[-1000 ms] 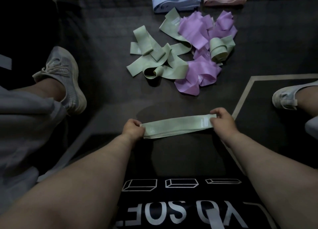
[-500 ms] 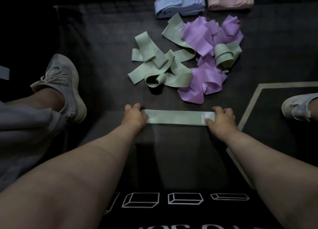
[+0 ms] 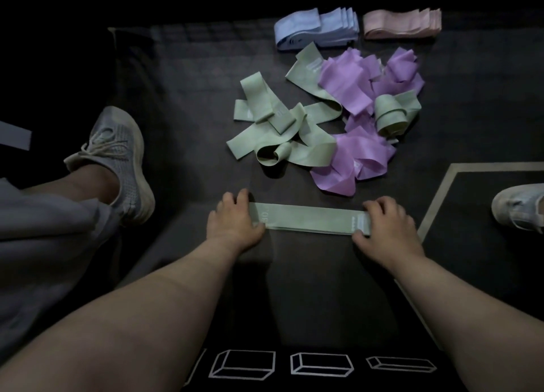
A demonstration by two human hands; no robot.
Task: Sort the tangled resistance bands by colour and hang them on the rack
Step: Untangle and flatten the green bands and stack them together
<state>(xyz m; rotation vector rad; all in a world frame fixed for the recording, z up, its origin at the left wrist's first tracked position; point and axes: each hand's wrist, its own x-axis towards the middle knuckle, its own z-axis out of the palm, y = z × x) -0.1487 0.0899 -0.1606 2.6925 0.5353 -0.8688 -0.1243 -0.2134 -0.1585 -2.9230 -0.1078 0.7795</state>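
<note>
A flat pale green resistance band (image 3: 309, 221) lies stretched sideways on the dark floor mat in front of me. My left hand (image 3: 232, 221) holds its left end, thumb on top and fingers curled over the far edge. My right hand (image 3: 385, 224) holds the right end the same way. Beyond it sits the tangled pile, with green bands (image 3: 279, 132) on the left and purple bands (image 3: 353, 88) on the right. A folded stack of blue bands (image 3: 318, 26) and one of pink bands (image 3: 400, 23) lie at the far edge. No rack is in view.
My left shoe (image 3: 117, 156) and grey trouser leg are at the left, close to the band. My right shoe (image 3: 518, 209) is at the right edge. A pale line (image 3: 435, 203) marks the mat on the right. White box outlines (image 3: 321, 365) are printed near me.
Both hands carried the green band forward and lowered it from the air onto the mat, where it now lies flat and straight just below the pile.
</note>
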